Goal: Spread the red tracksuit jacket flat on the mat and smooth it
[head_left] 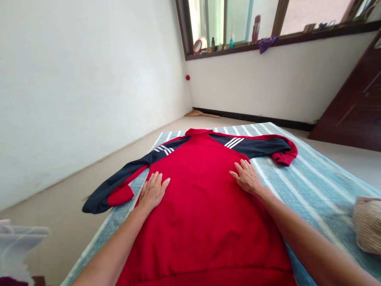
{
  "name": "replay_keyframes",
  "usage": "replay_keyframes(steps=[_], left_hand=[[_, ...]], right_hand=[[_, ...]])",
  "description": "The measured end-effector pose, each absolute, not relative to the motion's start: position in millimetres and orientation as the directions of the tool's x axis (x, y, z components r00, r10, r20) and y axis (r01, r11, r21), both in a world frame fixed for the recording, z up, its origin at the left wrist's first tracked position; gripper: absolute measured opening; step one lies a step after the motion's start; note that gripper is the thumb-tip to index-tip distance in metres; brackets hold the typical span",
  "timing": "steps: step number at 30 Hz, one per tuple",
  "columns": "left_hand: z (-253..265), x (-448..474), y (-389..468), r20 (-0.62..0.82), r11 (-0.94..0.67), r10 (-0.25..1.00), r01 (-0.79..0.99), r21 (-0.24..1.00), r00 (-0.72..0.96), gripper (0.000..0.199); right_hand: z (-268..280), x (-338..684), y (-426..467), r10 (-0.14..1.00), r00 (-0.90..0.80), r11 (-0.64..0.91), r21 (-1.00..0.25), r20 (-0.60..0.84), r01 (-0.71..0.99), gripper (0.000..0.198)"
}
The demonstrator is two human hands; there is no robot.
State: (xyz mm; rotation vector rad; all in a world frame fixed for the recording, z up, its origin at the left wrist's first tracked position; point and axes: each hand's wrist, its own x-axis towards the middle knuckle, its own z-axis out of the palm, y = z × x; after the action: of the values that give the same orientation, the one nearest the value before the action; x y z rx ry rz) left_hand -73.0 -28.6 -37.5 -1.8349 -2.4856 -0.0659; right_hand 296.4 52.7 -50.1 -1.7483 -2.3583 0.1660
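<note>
1. A red sweatshirt (202, 206) with navy sleeves lies spread flat, back up, on a blue striped mat (306, 186) on the floor; its collar points toward the far wall under the window.
2. The left hand (153, 190) rests palm down on the sweatshirt's left edge, near the armpit, fingers stretched out and close together. It grips nothing; it only presses on the cloth.
3. The right hand (247, 178) lies flat on the sweatshirt's right side, just below the shoulder, fingers spread a little and pointing toward the collar. It too holds nothing.
4. The left sleeve (119, 182) runs out from the sweatshirt at a slant, off the mat's edge and onto the bare floor, with its red cuff turned back toward the body of the sweatshirt.
5. The right sleeve (262, 146) lies on the mat, reaching away from the sweatshirt, its red cuff folded under at the end. White stripes mark both shoulders.
6. A pale woven bundle (369, 224) sits on the mat well to the right of the sweatshirt, cut off by the picture's edge.
7. Beyond the sweatshirt's collar, a broom (202, 114) lies against the far wall, and small bottles stand on the windowsill (268, 41) above.
8. A dark wooden door (354, 99) stands far right of the sweatshirt.
</note>
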Motion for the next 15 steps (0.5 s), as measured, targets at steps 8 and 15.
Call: replay_keyframes(steps=[8,15], left_hand=[[-34.0,-38.2,-80.8,-0.067,0.28,0.957,0.96,-0.029,-0.281,0.072],[-21.8,-28.2,-92.0,-0.064,0.311,0.948,0.95,-0.001,-0.31,0.073]], right_hand=[[-65.7,307.2,-28.3,0.933,-0.354,0.359,-0.249,0.067,0.899,0.071],[-69.8,321.4,-27.0,0.943,-0.311,0.332,-0.353,0.115,0.875,0.068]])
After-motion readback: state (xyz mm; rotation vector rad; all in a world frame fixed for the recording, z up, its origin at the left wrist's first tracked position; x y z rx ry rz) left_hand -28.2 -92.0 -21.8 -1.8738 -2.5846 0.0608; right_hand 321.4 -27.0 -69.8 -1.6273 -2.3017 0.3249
